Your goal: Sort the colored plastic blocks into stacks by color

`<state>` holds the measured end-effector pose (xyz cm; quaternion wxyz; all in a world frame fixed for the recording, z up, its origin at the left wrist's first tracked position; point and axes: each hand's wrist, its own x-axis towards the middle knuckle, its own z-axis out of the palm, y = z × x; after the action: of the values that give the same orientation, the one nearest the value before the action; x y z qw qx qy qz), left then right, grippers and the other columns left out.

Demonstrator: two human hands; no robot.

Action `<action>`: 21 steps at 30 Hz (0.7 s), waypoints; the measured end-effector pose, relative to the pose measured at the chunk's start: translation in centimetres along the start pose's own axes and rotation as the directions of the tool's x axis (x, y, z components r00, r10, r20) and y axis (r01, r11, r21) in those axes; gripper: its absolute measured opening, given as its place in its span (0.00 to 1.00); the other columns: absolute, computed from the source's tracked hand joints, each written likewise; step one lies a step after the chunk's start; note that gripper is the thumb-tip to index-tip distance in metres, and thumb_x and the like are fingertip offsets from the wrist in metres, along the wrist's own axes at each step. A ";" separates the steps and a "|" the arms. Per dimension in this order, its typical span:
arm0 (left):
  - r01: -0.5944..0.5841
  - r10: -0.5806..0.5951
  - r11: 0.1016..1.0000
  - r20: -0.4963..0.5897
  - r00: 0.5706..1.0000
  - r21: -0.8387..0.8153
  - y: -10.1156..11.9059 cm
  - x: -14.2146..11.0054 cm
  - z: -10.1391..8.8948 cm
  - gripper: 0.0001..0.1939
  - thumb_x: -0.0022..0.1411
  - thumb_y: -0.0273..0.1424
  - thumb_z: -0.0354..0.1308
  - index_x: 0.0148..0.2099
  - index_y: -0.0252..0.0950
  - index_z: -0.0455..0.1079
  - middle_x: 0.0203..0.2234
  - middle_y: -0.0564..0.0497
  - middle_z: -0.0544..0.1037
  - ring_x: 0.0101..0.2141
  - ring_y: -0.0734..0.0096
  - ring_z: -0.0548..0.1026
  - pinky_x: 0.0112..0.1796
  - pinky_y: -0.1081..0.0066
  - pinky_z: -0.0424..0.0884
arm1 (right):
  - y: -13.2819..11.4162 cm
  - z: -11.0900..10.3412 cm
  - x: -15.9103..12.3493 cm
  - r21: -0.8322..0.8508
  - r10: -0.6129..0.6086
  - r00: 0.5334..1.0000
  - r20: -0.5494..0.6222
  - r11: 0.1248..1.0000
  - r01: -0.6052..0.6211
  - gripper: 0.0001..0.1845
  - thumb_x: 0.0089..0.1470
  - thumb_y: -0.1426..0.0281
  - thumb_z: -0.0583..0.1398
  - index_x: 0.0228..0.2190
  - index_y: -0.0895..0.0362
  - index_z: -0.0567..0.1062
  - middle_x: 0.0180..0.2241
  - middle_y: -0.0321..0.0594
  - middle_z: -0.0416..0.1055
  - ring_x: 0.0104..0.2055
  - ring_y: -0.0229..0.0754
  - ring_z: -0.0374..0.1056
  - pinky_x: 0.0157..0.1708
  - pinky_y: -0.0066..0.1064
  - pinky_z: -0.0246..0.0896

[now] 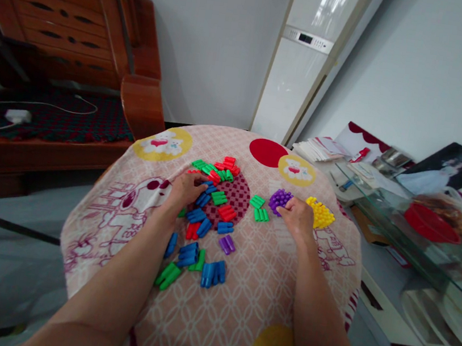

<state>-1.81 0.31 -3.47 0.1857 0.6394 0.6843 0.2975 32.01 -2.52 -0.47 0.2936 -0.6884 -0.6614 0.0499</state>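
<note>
My right hand (pixel 297 218) is at a tight cluster of purple plastic tube blocks (pixel 280 200), its fingertips pinched on the near edge of it. On the left, my left hand (pixel 186 191) reaches into the loose, mixed blocks, fingers curled together beside some blue tube blocks (pixel 204 197); what they hold is hidden. Around it lie red tube blocks (pixel 226 213), green tube blocks (pixel 219 197) and a separate purple block (pixel 227 244). Two green blocks (pixel 257 202) lie between the hands. Just right of my right hand stands a cluster of yellow blocks (pixel 319 213).
A patterned cloth covers the round table (pixel 231 322). Behind it stand a wooden bench (pixel 142 97) and a tall white cabinet-like unit (pixel 293 84). To the right, a glass shelf (pixel 410 244) carries papers, a red bowl (pixel 432 223) and a photo (pixel 450 169).
</note>
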 end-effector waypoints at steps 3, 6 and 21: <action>0.004 -0.004 1.000 0.003 1.000 0.005 0.2 -0.1 -0.1 0.18 0.58 0.32 0.59 0.50 0.37 0.80 0.33 0.50 0.83 0.33 0.65 0.78 0.39 0.70 0.71 | -1.9 -0.3 -0.9 0.122 -0.120 0.992 0.033 0.986 0.115 0.13 0.50 0.61 0.63 0.21 0.55 0.72 0.21 0.35 0.71 0.25 0.38 0.65 0.29 0.29 0.55; -0.001 0.001 1.000 -0.001 1.000 0.001 0.1 -0.1 -0.1 0.19 0.58 0.32 0.60 0.51 0.36 0.79 0.34 0.48 0.84 0.33 0.64 0.78 0.39 0.69 0.71 | -4.9 0.2 -2.6 0.296 -0.307 0.915 0.263 0.928 0.227 0.11 0.55 0.64 0.61 0.24 0.56 0.75 0.22 0.35 0.72 0.26 0.37 0.66 0.29 0.27 0.54; -0.023 0.023 1.000 0.010 1.000 0.001 0.2 0.0 -0.2 0.18 0.58 0.31 0.60 0.50 0.36 0.80 0.34 0.48 0.84 0.34 0.64 0.79 0.40 0.69 0.71 | -8.7 1.4 -5.3 0.479 -0.471 0.774 0.424 0.841 0.249 0.08 0.51 0.71 0.62 0.36 0.57 0.77 0.30 0.35 0.75 0.32 0.36 0.68 0.33 0.26 0.58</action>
<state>-1.79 0.25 -3.19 0.1851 0.6489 0.6761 0.2960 23.09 -7.41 0.81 0.2380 -0.4306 -0.8133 0.3107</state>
